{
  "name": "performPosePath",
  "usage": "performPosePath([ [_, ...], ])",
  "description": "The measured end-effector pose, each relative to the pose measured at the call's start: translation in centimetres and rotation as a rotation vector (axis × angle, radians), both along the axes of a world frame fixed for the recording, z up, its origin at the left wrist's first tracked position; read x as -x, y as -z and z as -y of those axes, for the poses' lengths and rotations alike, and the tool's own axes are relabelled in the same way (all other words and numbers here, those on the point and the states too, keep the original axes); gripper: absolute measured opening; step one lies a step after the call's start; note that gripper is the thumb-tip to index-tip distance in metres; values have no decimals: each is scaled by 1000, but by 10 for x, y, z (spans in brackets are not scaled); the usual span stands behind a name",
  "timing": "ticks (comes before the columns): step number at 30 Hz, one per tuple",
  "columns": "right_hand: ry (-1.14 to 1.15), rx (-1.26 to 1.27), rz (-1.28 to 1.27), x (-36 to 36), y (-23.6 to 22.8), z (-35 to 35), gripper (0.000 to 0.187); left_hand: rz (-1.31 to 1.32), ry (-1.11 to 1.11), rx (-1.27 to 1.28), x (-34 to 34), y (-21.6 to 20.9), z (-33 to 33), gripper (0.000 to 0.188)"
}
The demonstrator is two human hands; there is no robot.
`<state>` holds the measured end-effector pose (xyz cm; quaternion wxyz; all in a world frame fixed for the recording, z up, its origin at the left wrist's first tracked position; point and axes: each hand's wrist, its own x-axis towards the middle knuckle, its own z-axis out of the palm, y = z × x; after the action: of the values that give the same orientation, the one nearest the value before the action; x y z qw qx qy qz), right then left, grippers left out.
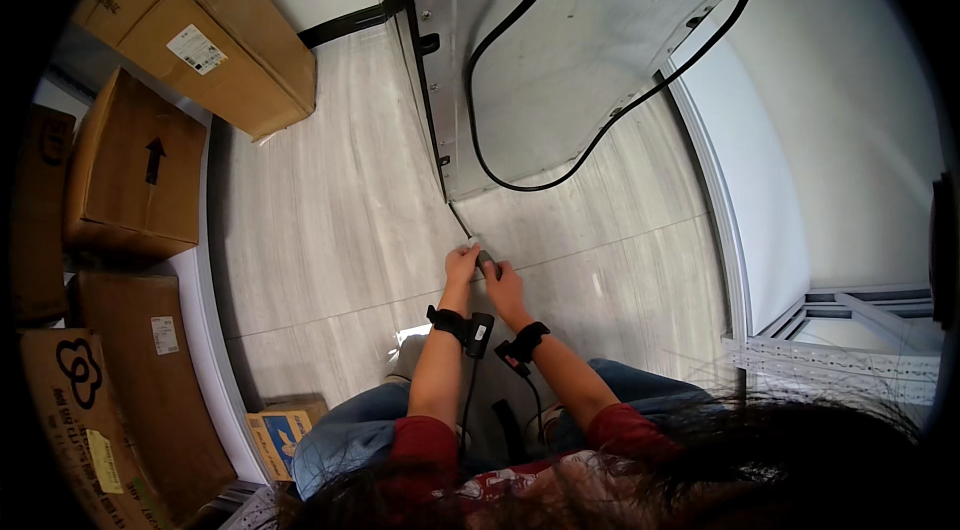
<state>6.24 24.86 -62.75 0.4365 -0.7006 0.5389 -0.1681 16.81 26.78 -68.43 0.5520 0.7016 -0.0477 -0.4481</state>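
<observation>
A long thin screwdriver [460,220] with a grey handle runs between my hands, its dark shaft pointing up and left. The tip meets the bottom corner of a large grey metal panel [570,50], part of a tall appliance. My left hand [461,261] is closed around the front of the tool, by a pale collar. Just behind it, my right hand [503,284] wraps the handle. What the tip touches is too small to make out. A black power cable [474,120] hangs in a loop across the panel.
Light wood-look floor [320,200] lies around the appliance. Brown cardboard boxes [135,170] stand along the left, some on a white shelf, with a tall carton [215,40] at the back left. A white panel [770,170] and metal racking [850,355] border the right. Both wrists wear black straps with cabled modules [479,335].
</observation>
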Motion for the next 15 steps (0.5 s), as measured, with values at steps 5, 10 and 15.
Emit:
performPosePath([
  [5, -123, 251, -43, 2, -2, -10, 37, 32, 5, -106, -1, -3, -6, 26],
  [10, 13, -341, 103, 1, 8, 2, 36, 71, 59, -32, -4, -2, -3, 27],
  [15, -139, 457, 27, 0, 8, -15, 35, 5, -10, -19, -9, 2, -13, 34],
])
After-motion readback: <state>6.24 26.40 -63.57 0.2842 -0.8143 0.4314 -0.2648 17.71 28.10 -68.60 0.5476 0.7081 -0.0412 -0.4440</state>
